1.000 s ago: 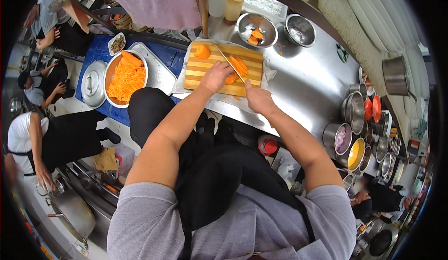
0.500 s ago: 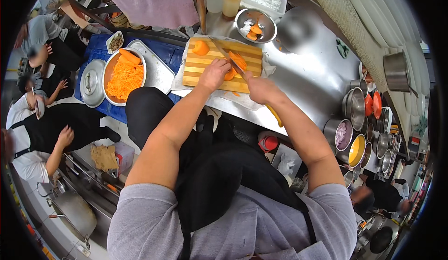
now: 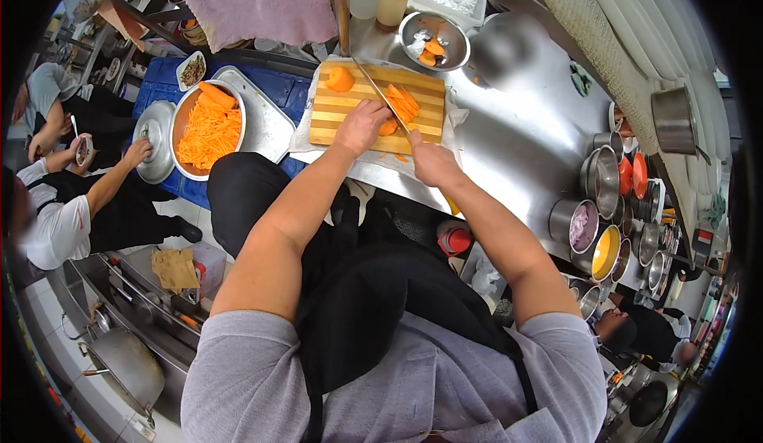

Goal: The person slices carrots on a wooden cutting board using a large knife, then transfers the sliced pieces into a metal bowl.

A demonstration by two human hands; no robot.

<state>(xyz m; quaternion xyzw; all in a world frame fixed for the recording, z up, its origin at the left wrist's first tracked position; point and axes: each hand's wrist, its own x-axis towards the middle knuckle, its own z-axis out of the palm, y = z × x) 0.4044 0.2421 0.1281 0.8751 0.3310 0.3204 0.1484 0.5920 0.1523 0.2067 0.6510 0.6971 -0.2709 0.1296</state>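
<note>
Gripping a knife (image 3: 377,90), the right hand (image 3: 434,162) sits beside the left hand (image 3: 360,127) (curled against carrot (image 3: 388,127), hold unclear).

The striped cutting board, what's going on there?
Somebody's right hand grips a knife that slants across the striped cutting board. The left hand is close beside the knife. Some sliced carrot lies to the right of it, and a carrot chunk sits to its left. Further left stands a bowl of carrot shreds.
</note>
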